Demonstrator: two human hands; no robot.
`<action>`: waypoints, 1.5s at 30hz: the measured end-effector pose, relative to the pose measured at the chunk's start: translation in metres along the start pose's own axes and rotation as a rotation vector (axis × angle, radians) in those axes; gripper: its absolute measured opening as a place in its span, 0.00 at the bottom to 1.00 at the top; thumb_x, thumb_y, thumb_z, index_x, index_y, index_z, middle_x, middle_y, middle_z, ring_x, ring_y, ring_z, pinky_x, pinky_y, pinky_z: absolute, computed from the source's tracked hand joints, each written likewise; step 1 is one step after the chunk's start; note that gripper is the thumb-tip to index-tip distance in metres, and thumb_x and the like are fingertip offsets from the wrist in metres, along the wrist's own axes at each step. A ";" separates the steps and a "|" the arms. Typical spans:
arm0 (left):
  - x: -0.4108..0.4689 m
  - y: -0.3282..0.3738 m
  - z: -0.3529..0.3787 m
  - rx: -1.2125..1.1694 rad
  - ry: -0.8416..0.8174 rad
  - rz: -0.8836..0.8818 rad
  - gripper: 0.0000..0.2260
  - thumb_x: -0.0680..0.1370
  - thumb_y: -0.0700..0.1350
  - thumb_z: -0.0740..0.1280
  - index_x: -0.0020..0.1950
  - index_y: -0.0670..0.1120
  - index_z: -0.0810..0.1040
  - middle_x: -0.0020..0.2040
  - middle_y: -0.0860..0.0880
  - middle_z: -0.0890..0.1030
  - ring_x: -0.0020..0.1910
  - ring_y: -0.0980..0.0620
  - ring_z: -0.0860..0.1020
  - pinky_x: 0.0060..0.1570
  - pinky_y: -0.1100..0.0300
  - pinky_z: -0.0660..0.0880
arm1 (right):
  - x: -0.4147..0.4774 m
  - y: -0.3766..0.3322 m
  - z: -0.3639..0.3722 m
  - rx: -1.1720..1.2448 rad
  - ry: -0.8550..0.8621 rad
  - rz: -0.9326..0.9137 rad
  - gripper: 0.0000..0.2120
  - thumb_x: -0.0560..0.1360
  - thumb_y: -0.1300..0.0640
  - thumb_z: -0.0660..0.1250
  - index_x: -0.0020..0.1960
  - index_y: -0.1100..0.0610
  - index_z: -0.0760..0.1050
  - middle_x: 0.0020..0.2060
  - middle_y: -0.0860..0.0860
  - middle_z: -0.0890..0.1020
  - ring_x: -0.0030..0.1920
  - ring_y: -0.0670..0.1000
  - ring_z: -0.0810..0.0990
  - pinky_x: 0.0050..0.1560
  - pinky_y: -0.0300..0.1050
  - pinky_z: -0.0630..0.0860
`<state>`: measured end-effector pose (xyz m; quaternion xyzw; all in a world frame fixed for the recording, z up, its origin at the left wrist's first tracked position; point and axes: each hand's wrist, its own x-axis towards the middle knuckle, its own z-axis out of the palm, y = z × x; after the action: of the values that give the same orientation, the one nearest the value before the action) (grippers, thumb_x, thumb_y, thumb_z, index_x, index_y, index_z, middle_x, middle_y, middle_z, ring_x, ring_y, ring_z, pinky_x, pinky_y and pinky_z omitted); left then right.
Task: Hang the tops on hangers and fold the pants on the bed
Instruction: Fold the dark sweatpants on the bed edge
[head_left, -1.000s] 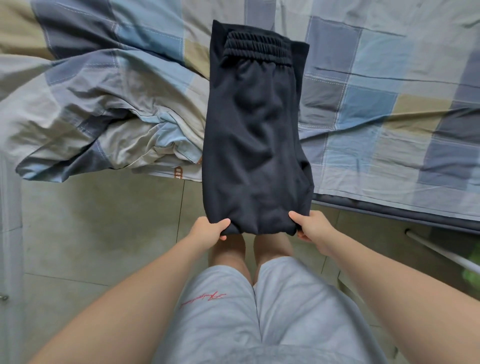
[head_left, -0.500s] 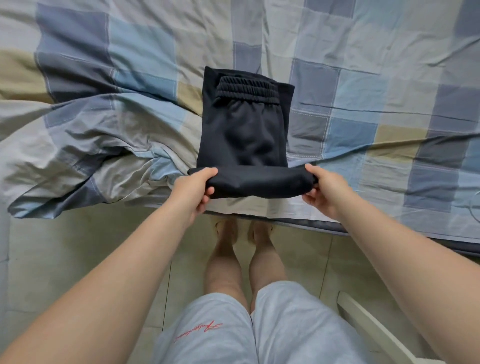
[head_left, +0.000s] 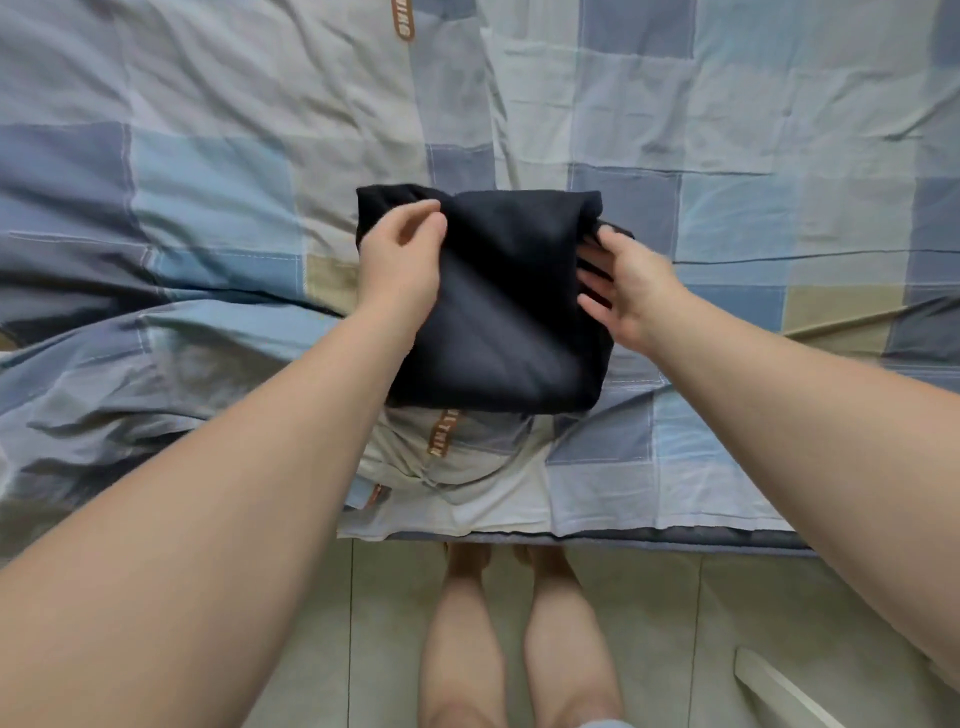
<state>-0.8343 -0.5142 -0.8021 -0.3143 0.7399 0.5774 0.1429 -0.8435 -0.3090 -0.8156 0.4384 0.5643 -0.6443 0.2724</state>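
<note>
Left grip (head_left: 402, 260) pinches folded pants (head_left: 519, 312) on bed (head_left: 727, 130); right grip (head_left: 628, 291) touches them

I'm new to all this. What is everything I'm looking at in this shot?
pants: one, dark navy, folded into a block on the cover near the bed's front edge
cover: one, checked blue, grey and beige, wrinkled, spread over the bed
floor: pale tiles, along the bottom
bar: one, white, on the floor at lower right; what it is cannot be told
legs: two, bare, standing at the bed's edge
left hand: one, on the pants' far left corner, fingers curled at the fabric
right hand: one, fingers straight against the pants' right side
</note>
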 end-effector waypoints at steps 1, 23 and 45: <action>0.006 -0.016 0.005 0.240 -0.036 0.123 0.19 0.79 0.54 0.66 0.68 0.52 0.77 0.64 0.53 0.80 0.65 0.54 0.75 0.68 0.52 0.71 | 0.009 0.010 0.003 -0.156 0.003 -0.090 0.16 0.80 0.50 0.64 0.67 0.49 0.77 0.58 0.44 0.82 0.59 0.46 0.78 0.58 0.45 0.73; 0.017 -0.090 0.025 0.851 0.175 -0.017 0.51 0.69 0.70 0.70 0.81 0.58 0.43 0.82 0.49 0.44 0.80 0.44 0.52 0.73 0.44 0.58 | 0.069 0.061 -0.030 -1.038 0.008 -0.461 0.42 0.76 0.41 0.69 0.81 0.43 0.47 0.80 0.46 0.50 0.79 0.54 0.52 0.76 0.62 0.54; -0.006 -0.083 -0.017 0.470 -0.131 -0.342 0.46 0.58 0.72 0.72 0.71 0.52 0.69 0.67 0.54 0.77 0.65 0.46 0.76 0.67 0.47 0.72 | 0.009 0.100 -0.058 -0.184 -0.135 0.213 0.28 0.67 0.41 0.78 0.61 0.53 0.80 0.50 0.49 0.87 0.51 0.52 0.86 0.51 0.47 0.80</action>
<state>-0.7752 -0.5398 -0.8570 -0.3549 0.7788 0.3770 0.3542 -0.7475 -0.2728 -0.8710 0.4247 0.5517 -0.5854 0.4155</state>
